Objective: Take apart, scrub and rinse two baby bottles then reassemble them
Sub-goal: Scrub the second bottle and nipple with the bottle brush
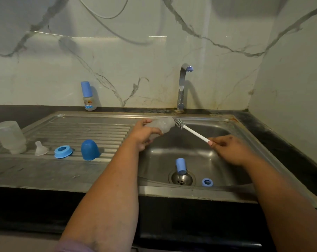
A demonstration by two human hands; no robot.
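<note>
1. Dim, greenish indoor light; the overall exposure is low.
2. A thin bright glare streak crosses the marble wall [154,57] toward 12 o'clock.
3. The faucet [182,86] casts a soft shadow toward 3 o'clock.
4. Wide-angle bending curves the counter edge [45,200] at 6 o'clock.
5. Detail is soft; the corners darken.

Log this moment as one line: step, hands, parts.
step: scrubbing bottle body | left hand: grips bottle body over sink | right hand: holds brush at bottle mouth | tap: no water visible
</note>
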